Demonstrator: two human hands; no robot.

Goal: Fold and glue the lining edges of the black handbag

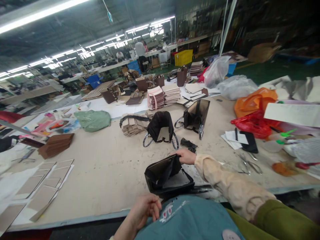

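Note:
A black handbag (167, 176) lies on the table right in front of me, its mouth facing me and its dark lining showing. My right hand (186, 156) is closed on the far right part of its rim. Close to my apron (195, 216), just below the bag's near edge, my left hand (147, 206) has its fingers curled inward; whether anything is in them is hidden. Beyond the bag stand two more open dark bags, one black bag (161, 128) and one brown-sided bag (197, 115), both with wrapped handles. A crumpled black scrap (189, 145) lies just past my right hand.
Brown panels (56, 145) and flat beige pieces (42, 191) lie at left, near a green plastic bag (92, 120). Scissors (250, 164), a glue-stained brush (285, 168) and a red plastic bag (255, 123) are at right. Stacked panels (171, 94) and finished handbags stand behind.

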